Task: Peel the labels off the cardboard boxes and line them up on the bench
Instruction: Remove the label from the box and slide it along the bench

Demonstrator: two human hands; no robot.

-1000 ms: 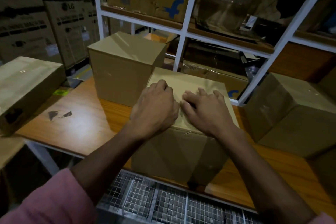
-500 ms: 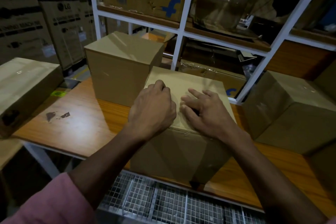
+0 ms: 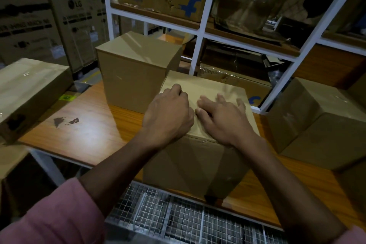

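A plain cardboard box [image 3: 210, 87] stands on the wooden bench [image 3: 83, 130] right in front of me. My left hand [image 3: 168, 111] rests on its top near the left edge, fingers curled under; nothing shows between them. Beside it, my right hand [image 3: 221, 117] lies on the box top with fingers spread and slightly blurred, fingertips close to the left hand. No label can be made out on the top under the hands.
A taller box [image 3: 134, 69] stands behind on the left and a large box [image 3: 316, 117] on the right. A long flat box [image 3: 29, 89] sits left of the bench. White shelving [image 3: 200, 25] with cartons rises behind. Wire mesh [image 3: 178, 220] lies below the bench edge.
My right hand's fingers have spread and shifted a little over the box top beside the left hand. The left hand has stayed curled in place.
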